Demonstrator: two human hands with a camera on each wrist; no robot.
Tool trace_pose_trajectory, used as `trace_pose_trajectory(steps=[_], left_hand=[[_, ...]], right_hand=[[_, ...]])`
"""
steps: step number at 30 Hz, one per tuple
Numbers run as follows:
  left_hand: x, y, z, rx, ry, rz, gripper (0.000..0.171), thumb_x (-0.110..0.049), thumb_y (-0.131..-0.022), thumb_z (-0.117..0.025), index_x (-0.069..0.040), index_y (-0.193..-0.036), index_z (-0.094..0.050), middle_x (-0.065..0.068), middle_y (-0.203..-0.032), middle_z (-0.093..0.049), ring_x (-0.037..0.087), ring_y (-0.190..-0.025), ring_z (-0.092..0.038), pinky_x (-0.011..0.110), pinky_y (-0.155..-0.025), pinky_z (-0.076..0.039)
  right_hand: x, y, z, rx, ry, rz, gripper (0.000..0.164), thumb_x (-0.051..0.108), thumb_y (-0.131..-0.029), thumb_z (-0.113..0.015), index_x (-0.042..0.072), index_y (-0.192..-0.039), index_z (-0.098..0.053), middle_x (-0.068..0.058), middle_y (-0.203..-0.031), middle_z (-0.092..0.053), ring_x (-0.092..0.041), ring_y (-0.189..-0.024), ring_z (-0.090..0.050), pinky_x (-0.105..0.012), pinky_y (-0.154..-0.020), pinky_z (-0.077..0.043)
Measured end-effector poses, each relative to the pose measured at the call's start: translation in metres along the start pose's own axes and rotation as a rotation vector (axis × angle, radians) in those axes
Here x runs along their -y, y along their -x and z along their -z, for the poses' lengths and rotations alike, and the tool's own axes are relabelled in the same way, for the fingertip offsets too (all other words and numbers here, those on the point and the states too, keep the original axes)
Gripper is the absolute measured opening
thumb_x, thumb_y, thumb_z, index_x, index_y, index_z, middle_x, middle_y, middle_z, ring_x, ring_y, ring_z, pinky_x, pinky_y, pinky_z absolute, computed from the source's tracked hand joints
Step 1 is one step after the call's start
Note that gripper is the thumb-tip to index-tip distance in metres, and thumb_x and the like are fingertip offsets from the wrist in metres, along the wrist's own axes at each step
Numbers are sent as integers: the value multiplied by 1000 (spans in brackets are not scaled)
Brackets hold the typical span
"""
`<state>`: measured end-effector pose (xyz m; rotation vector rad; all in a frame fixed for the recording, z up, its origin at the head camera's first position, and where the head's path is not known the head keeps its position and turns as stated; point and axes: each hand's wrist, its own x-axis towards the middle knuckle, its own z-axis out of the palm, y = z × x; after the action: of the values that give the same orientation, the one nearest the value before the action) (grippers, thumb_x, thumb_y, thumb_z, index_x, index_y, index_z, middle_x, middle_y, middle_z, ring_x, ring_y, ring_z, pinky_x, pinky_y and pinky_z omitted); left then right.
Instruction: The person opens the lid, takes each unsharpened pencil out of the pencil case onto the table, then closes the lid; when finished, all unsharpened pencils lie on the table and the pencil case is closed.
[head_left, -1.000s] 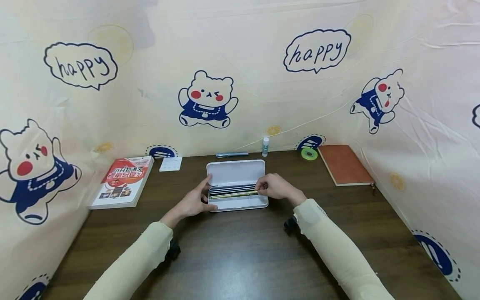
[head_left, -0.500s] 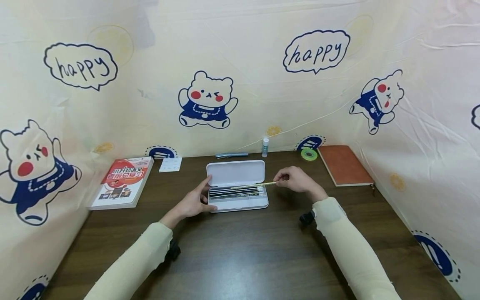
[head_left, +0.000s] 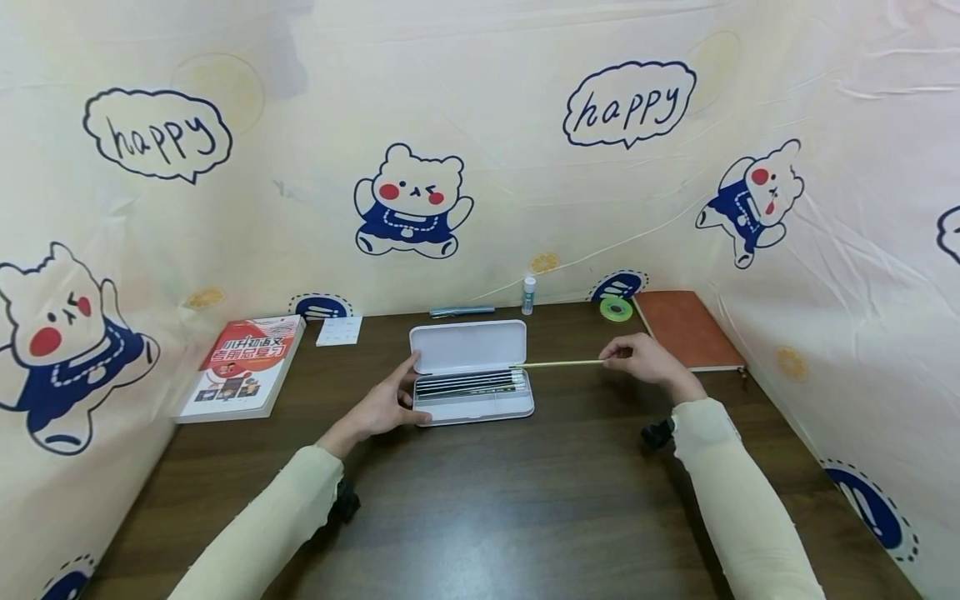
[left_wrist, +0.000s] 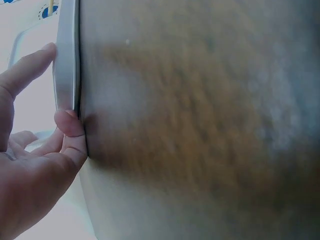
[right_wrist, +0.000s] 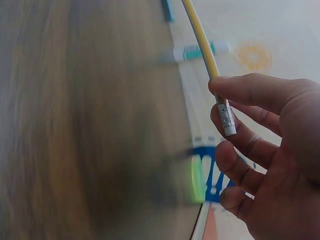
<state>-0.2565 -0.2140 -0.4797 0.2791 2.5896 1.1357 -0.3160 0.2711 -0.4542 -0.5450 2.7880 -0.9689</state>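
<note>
A white pencil case (head_left: 472, 407) lies with its lid (head_left: 469, 345) up, and several dark pencils (head_left: 467, 384) are in its back compartment. My left hand (head_left: 381, 406) holds the case at its left end, the thumb at the front corner. In the left wrist view, fingertips (left_wrist: 69, 123) press against the case's metallic side (left_wrist: 67, 60). To the right, thumb and forefinger of my right hand (head_left: 643, 360) pinch a yellow pencil (head_left: 562, 363) near its eraser end. The pencil's far end reaches back to the case. Its silver ferrule and white eraser (right_wrist: 230, 130) show in the right wrist view.
A thick book (head_left: 243, 367) and a white paper (head_left: 340, 331) lie at the back left. Along the back edge are a blue pen (head_left: 462, 311), a glue stick (head_left: 528, 296) and a green tape roll (head_left: 616, 309). A brown notebook (head_left: 690, 327) lies at the back right.
My right hand has drawn the yellow pencil up out of the case and carried it to the right. The left hand still holds the case in place.
</note>
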Motion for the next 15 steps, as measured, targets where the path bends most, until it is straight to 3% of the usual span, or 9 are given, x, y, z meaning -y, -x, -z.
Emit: trace_pose_trajectory(steps=[15], left_hand=[[-1, 1, 0, 2, 30, 9, 114, -29, -79, -86, -30, -161, -7, 19, -153, -41, 23, -98, -55, 32, -79, -45]], right_hand=[[-31, 7, -1, 24, 44, -82, 9, 14, -93, -69, 12, -97, -77, -3, -94, -74, -17, -86, -58, -32, -78, -46]])
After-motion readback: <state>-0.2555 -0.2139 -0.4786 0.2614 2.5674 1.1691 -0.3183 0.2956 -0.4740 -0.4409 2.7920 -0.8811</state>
